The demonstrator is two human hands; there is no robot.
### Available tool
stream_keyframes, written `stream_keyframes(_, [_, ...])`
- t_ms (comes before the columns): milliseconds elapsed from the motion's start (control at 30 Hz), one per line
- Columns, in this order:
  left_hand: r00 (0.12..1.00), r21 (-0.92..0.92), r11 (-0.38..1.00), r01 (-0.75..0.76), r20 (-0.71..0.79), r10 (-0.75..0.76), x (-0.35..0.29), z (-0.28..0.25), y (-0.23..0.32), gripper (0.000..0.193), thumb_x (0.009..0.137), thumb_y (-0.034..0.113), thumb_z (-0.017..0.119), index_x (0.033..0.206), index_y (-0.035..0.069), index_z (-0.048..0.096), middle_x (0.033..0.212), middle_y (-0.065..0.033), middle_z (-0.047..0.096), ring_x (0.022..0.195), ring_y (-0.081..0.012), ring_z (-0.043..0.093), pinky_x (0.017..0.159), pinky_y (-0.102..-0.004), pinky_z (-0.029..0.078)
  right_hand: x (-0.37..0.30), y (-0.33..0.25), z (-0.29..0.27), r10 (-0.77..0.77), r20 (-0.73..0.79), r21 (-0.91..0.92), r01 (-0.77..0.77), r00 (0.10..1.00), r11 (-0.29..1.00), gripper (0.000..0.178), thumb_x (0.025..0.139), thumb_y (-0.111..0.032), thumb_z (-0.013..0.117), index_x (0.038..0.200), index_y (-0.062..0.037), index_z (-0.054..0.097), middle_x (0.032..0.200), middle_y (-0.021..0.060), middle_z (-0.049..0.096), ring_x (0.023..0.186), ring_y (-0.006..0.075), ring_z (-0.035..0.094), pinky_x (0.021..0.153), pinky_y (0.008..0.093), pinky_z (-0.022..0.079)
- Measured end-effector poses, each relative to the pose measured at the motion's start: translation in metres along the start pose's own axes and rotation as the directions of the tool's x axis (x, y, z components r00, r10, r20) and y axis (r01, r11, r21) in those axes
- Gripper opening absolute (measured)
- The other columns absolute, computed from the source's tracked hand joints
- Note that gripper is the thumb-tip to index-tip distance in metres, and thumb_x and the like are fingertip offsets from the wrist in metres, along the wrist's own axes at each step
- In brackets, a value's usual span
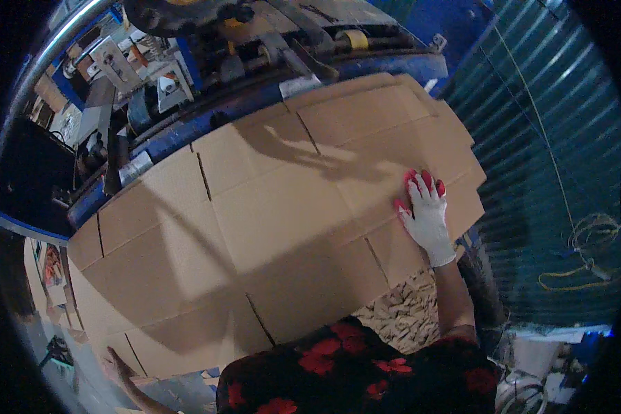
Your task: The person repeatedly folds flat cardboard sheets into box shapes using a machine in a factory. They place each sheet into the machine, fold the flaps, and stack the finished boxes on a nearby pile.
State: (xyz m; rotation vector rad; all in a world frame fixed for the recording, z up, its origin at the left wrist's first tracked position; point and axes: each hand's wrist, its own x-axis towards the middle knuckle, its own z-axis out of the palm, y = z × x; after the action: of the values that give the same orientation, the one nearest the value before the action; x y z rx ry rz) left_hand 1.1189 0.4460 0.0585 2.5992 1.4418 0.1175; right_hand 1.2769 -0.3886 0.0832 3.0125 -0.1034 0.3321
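Observation:
A large flat sheet of brown cardboard (276,228), creased and slotted like an unfolded box, spans the middle of the view. My right hand (426,210), in a white glove with red fingertips, lies on its right part with the fingers apart. At the near left edge of the sheet is my left hand (121,362). Its thumb side shows against the cardboard, while its other fingers are mostly hidden; it appears to grip that edge. Shadows fall across the sheet.
Beyond the sheet runs a machine with a blue frame bar (221,117), rollers and metal arms. A green corrugated wall (531,159) with a hanging cord stands at right. Cardboard scraps (403,310) are heaped below, near my right forearm.

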Motion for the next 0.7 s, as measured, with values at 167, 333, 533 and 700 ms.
stream_keyframes(167, [0.984, 0.005, 0.997, -0.082, 0.159, 0.080, 0.019, 0.019, -0.046, 0.060, 0.091, 0.049, 0.051, 0.130, 0.004, 0.053, 0.130, -0.0153, 0.054, 0.117, -0.0264, 0.052, 0.093, -0.0432, 0.042, -0.061, 0.013, -0.017, 0.045, -0.061, 0.004, -0.045, 0.997, 0.999, 0.067, 0.079, -0.040, 0.066, 0.132, -0.0048, 0.047, 0.139, 0.0171, 0.042, 0.133, 0.0365, 0.034, 0.109, 0.0541, 0.022])
stream_keyframes(333, [0.993, -0.381, 0.923, -0.054, 0.078, 0.090, 0.038, 0.046, -0.091, 0.055, 0.088, 0.042, 0.057, 0.130, 0.006, 0.053, 0.128, -0.0109, 0.054, 0.117, -0.0229, 0.050, 0.089, -0.0398, 0.044, -0.128, 0.030, 0.015, 0.814, -0.358, 0.533, -0.616, 0.457, 0.580, 0.088, 0.076, -0.037, 0.076, 0.141, 0.0023, 0.031, 0.141, 0.0218, 0.039, 0.133, 0.0314, 0.034, 0.109, 0.0397, 0.028])
stream_keyframes(533, [0.984, -0.873, 0.463, 0.153, 0.178, 0.012, 0.073, 0.054, -0.110, 0.053, 0.084, 0.033, 0.065, 0.130, 0.009, 0.052, 0.127, -0.0056, 0.054, 0.116, -0.0186, 0.047, 0.084, -0.0356, 0.047, -0.146, 0.009, 0.004, 0.736, 0.357, 0.931, -0.287, 0.575, -0.227, 0.036, 0.087, -0.018, 0.066, 0.115, 0.0006, 0.055, 0.114, 0.0123, 0.060, 0.100, 0.0196, 0.059, 0.089, 0.0330, 0.047])
stream_keyframes(700, [0.965, -0.966, 0.128, 0.223, 0.200, -0.172, 0.019, 0.039, -0.051, 0.060, 0.079, 0.018, 0.073, 0.132, 0.014, 0.045, 0.123, -0.0002, 0.054, 0.116, -0.0179, 0.045, 0.080, -0.0357, 0.048, -0.134, 0.003, -0.052, 0.775, 0.211, 0.960, 0.025, 0.595, -0.280, 0.041, 0.084, -0.009, 0.065, 0.122, -0.0002, 0.052, 0.116, 0.0132, 0.059, 0.101, 0.0260, 0.061, 0.092, 0.0414, 0.048])
